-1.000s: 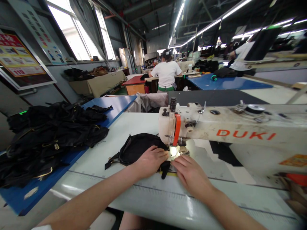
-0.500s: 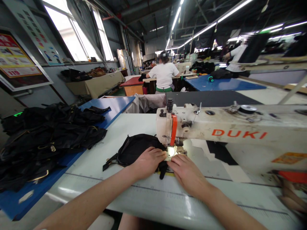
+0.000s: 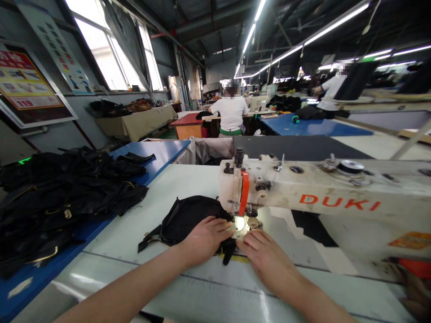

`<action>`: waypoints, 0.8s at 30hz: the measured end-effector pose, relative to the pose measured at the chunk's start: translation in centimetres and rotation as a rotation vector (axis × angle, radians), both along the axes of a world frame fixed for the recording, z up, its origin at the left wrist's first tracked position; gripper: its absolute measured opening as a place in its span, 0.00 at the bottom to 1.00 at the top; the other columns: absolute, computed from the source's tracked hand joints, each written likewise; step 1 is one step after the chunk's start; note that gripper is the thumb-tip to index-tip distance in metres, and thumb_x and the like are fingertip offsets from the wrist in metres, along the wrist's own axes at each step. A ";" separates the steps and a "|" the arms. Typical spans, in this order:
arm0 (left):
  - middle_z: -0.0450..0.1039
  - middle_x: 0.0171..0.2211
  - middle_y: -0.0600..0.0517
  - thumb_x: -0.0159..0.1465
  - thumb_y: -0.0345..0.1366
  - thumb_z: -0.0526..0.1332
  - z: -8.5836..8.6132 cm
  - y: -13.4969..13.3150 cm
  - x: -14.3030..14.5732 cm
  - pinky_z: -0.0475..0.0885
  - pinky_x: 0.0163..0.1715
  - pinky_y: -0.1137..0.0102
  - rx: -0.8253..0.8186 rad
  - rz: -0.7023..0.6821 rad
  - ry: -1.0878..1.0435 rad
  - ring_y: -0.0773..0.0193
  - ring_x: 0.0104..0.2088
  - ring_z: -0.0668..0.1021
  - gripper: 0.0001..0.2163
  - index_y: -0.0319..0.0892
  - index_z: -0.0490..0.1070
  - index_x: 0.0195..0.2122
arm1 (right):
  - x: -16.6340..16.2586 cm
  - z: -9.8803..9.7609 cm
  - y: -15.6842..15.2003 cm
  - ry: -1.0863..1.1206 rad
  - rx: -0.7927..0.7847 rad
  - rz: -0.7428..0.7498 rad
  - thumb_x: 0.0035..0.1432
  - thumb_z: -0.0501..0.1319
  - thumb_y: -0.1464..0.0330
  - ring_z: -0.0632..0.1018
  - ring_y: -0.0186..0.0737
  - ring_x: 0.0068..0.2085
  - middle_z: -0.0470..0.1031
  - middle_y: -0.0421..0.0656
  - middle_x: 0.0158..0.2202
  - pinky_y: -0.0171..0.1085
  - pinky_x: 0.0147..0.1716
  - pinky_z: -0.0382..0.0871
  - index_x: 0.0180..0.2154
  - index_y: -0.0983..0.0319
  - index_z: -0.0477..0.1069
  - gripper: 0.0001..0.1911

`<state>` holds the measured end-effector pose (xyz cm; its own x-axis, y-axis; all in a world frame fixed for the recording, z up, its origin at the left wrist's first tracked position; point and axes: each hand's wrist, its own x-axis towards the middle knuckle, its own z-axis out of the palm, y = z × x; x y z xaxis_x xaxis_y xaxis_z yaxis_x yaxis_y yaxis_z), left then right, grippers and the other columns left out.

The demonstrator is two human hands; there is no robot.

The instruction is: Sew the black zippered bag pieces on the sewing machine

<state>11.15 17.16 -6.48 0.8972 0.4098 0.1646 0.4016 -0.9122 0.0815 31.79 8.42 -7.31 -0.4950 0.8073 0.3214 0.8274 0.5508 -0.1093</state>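
While the left hand [image 3: 204, 240] lies palm-down on the black fabric pouch [image 3: 191, 220], fingers nearly straight and together, the right hand [image 3: 264, 251] sits at its right end, fingers loosely bent; thumbs mostly hidden, so can't tell if either hand pinches cloth. Pouch lies on the pale green bench [image 3: 198, 177], back from the near edge with its ruler markings [image 3: 215, 282], right end by the needle area of the DUKI sewing machine [image 3: 323, 188]. Its contents can't be seen. Short black tab [image 3: 229, 251] pokes out between the hands, over a yellow strip [image 3: 239, 259]. Behind the bench's far edge, grey cloth-lined bin [image 3: 210, 148], something dark inside, unclear what. Past the left edge, blue bench [image 3: 161, 154] carries a heap of black fabric pieces [image 3: 77, 184] with gold zippers. Black panel [image 3: 313, 229] under the machine arm.
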 end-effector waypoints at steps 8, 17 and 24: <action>0.64 0.58 0.52 0.66 0.31 0.53 -0.9 0.2 -0.1 0.56 0.59 0.62 0.061 -0.032 -0.022 0.62 0.58 0.65 0.17 0.47 0.62 0.56 | 0.0 -0.4 0.3 0.018 -0.026 -0.016 0.54 0.59 0.79 0.69 0.43 0.42 0.72 0.43 0.36 0.43 0.50 0.62 0.45 0.61 0.70 0.16; 0.64 0.58 0.52 0.67 0.31 0.51 -0.9 0.2 0.0 0.50 0.61 0.58 0.043 -0.032 -0.025 0.62 0.60 0.63 0.17 0.47 0.60 0.57 | 0.0 0.3 0.1 0.023 -0.045 -0.029 0.55 0.59 0.78 0.69 0.43 0.41 0.72 0.43 0.36 0.42 0.47 0.64 0.43 0.62 0.71 0.14; 0.64 0.59 0.52 0.67 0.30 0.51 -0.7 0.0 0.0 0.51 0.61 0.59 0.035 -0.015 -0.017 0.62 0.60 0.63 0.18 0.47 0.60 0.58 | -0.1 0.4 0.1 0.037 -0.064 -0.014 0.55 0.58 0.79 0.69 0.44 0.43 0.72 0.44 0.38 0.44 0.49 0.64 0.44 0.63 0.71 0.15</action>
